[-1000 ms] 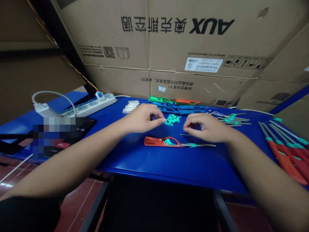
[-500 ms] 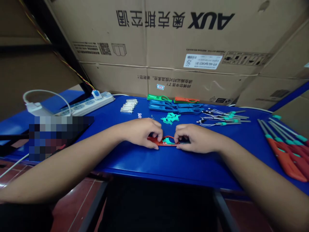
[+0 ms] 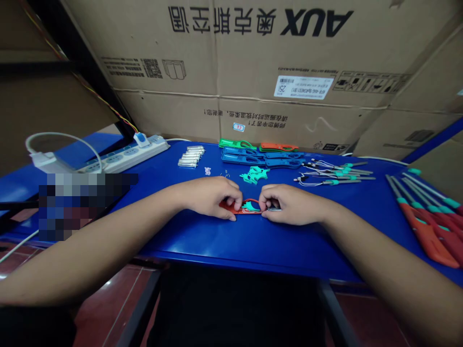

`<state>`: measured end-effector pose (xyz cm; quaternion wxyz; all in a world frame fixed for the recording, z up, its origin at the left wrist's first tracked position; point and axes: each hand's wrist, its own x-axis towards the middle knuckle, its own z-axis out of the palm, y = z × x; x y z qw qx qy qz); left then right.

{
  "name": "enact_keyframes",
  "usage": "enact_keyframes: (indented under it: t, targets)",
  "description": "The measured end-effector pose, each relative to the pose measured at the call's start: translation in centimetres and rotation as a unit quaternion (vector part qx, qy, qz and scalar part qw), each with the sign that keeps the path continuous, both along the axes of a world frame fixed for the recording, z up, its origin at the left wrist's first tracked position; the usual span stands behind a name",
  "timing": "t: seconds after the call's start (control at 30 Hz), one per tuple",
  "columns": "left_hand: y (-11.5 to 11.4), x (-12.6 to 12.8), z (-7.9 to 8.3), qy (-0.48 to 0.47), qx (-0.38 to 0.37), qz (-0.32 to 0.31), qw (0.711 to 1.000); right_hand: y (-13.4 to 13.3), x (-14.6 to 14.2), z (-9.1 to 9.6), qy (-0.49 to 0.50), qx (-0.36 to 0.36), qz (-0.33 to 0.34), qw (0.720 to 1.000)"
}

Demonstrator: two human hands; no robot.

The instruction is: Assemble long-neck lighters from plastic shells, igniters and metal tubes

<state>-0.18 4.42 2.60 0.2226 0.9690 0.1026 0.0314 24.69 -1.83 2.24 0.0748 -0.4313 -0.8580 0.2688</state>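
Observation:
An orange-red lighter casing half lies at the middle of the table's near part, its hollow side up. My left hand is closed around its left end, thumb at the near edge. Inside the casing sit a turquoise trigger and thin white wires. At the casing's right end, my right hand is closed, pinching a thin metal rod whose far part is hidden by the palm. Just behind the hands is a pile of turquoise triggers.
Behind stand blue casing halves, a green casing and an orange one. Clear gas tanks lie at left. Wired metal rods lie right; assembled red lighters at far right. A power strip sits back left.
My right fingers have shifted slightly at the casing's right end, and more of the metal rod shows. The left hand keeps its hold. The view has shifted a little.

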Motion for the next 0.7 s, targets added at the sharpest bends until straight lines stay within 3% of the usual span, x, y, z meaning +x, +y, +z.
enact_keyframes:
  t: [0.2,0.37,0.7]
  targets:
    - [0.2,0.0,-0.1,0.005,-0.012,0.002,1.0,0.3,0.7,0.1,0.034,-0.016,0.064,0.997]
    - [0.2,0.0,-0.2,0.006,-0.013,0.003,1.0,0.3,0.8,0.2,0.027,-0.023,0.072,0.997]
    - [0.7,-0.9,1.2,-0.016,-0.003,0.015,1.0,-0.1,1.1,0.9,0.024,0.064,0.104,0.992]
